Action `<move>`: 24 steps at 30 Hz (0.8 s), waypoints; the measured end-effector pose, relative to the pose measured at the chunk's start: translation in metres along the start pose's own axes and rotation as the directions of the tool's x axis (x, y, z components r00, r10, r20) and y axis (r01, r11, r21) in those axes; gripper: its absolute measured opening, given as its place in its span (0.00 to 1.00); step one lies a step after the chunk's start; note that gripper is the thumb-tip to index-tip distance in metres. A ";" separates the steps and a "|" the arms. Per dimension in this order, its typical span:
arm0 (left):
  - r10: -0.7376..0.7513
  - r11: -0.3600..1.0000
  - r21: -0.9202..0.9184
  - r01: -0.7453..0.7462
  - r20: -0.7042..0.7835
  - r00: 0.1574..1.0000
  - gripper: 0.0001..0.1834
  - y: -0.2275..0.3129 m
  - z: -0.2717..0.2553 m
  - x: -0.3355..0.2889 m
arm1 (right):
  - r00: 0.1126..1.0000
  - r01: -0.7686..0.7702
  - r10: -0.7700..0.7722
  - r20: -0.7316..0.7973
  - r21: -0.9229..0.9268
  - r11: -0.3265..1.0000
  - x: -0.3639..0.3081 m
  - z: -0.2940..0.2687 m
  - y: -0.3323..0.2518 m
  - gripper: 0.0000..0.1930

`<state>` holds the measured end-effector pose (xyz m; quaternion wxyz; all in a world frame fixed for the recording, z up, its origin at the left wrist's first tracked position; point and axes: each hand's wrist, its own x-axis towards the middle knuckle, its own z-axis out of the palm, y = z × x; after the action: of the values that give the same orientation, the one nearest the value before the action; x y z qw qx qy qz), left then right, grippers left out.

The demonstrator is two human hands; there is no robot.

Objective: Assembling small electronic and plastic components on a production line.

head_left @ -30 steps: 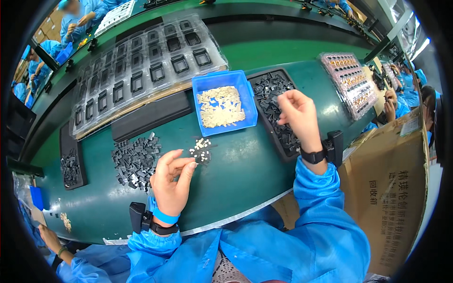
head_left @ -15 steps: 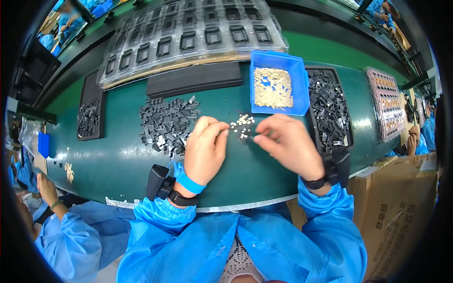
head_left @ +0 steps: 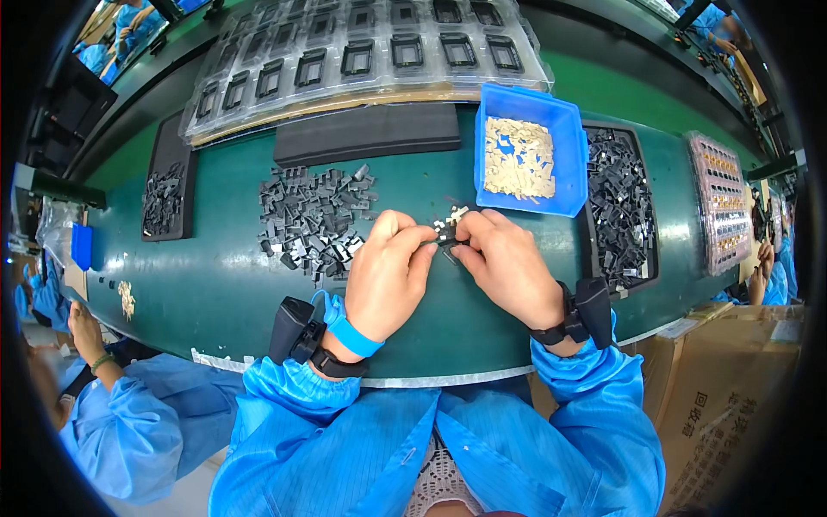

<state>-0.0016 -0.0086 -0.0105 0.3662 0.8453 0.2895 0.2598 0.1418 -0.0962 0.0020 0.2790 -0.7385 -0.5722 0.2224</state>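
Observation:
Over the middle of the green table, my left hand (head_left: 388, 271) and my right hand (head_left: 510, 267) have their fingertips close together, each with thumb and forefinger pinched. Whatever lies in either pinch is too small and covered to make out. Just past the fingertips is a little cluster of black and white pieces (head_left: 453, 215), partly hidden by my right fingers. Left of my left hand spreads a loose heap of small black plastic parts (head_left: 314, 211). A blue bin (head_left: 573, 164) with many flat cream-coloured pieces (head_left: 519, 159) stands beyond my right hand.
Black trays of small dark parts stand at the right (head_left: 620, 211) and far left (head_left: 164, 202). Clear blister trays with black frames (head_left: 357, 59) are at the back, behind a black block (head_left: 370, 133). A cardboard box (head_left: 724, 388) is lower right; a co-worker's hand (head_left: 84, 332) is left.
My right hand has moved left and slightly down, bringing its fingertips close to my left hand's. The whole view has shifted slightly; the bin and trays appear further right.

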 end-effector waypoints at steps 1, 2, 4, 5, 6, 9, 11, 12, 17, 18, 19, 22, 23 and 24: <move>0.004 1.000 -0.008 -0.004 0.005 1.000 0.06 0.000 0.000 0.000 | 1.000 0.002 -0.002 -0.002 -0.001 1.000 -0.001 -0.001 0.001 0.06; 0.007 1.000 -0.015 -0.007 0.009 1.000 0.06 0.000 0.000 0.000 | 1.000 0.004 -0.004 -0.004 -0.003 1.000 -0.001 -0.001 0.001 0.06; 0.001 1.000 -0.019 0.000 0.014 1.000 0.06 0.000 0.001 0.000 | 1.000 0.001 -0.001 -0.025 0.001 1.000 -0.003 -0.003 0.002 0.05; 0.000 1.000 -0.026 0.000 0.021 1.000 0.06 -0.001 0.001 0.000 | 0.999 -0.004 0.004 -0.052 0.002 1.000 -0.003 -0.003 0.003 0.05; -0.006 1.000 -0.024 0.006 0.019 1.000 0.06 -0.002 0.002 0.000 | 0.999 -0.001 0.001 -0.046 0.005 1.000 -0.003 -0.002 0.004 0.05; 0.005 1.000 -0.007 -0.005 0.024 1.000 0.07 -0.004 0.004 0.000 | 0.997 0.007 -0.003 -0.080 0.039 0.999 -0.002 0.000 0.006 0.05; 0.000 1.000 0.000 0.000 0.044 0.999 0.07 -0.003 0.005 0.001 | 0.993 0.015 -0.008 -0.121 0.054 0.998 -0.001 0.001 0.004 0.06; 0.000 1.000 0.001 0.000 0.045 0.999 0.07 -0.004 0.006 0.001 | 0.993 0.015 -0.008 -0.122 0.056 0.998 0.000 0.002 0.004 0.06; 0.010 0.997 -0.070 -0.007 0.037 0.999 0.07 -0.003 0.002 0.002 | 0.995 0.055 -0.051 -0.082 0.046 0.997 0.002 0.006 0.007 0.05; 0.009 0.998 -0.068 -0.007 0.034 0.999 0.07 -0.002 0.001 0.002 | 0.995 0.059 -0.055 -0.082 0.047 0.997 0.000 0.005 0.005 0.05; -0.038 0.990 -0.132 0.040 0.017 0.999 0.06 -0.002 0.001 0.003 | 0.990 0.071 -0.059 -0.127 0.094 0.993 -0.002 0.003 0.002 0.05; -0.251 0.843 -0.428 0.326 0.222 0.942 0.08 -0.001 -0.006 0.005 | 0.955 0.200 -0.167 -0.246 0.117 0.973 -0.004 0.000 -0.001 0.06; -0.325 0.604 -0.564 0.563 0.471 0.820 0.11 0.000 -0.010 0.005 | 0.912 0.302 -0.260 -0.318 0.089 0.949 -0.005 -0.001 -0.002 0.07; -0.326 0.532 -0.572 0.624 0.542 0.774 0.13 0.002 -0.015 0.007 | 0.885 0.358 -0.318 -0.341 0.060 0.932 -0.005 0.000 -0.001 0.10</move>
<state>-0.0063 0.0018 0.0020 0.7743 0.5461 0.3106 0.0755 0.1398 -0.1004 0.0034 0.4482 -0.6355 -0.6237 0.0794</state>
